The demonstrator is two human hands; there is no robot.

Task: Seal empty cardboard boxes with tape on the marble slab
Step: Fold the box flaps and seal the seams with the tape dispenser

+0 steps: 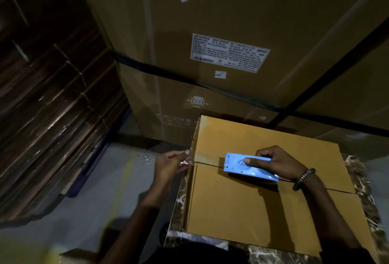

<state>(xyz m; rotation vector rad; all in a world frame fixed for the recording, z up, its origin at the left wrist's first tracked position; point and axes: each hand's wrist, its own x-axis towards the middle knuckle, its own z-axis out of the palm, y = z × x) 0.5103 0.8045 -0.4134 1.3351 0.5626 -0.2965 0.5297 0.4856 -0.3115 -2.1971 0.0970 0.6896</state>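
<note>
The cardboard box (263, 190) sits on the marble tabletop (357, 169). Its seam (210, 163) runs from left to right. The right hand (273, 162) grips the blue tape dispenser (248, 167) on the seam, near the left edge. The left hand (170, 162) pinches the tape end (187, 161) just past that edge.

Tall labelled carton (231, 32), stacked flat cardboard (48, 95)

Dim overall, lit from above onto the cardboard box (263, 190); hard shadow under the right hand (280, 162). Left side murky, edges bowed, left hand (168, 165) motion-blurred.
</note>
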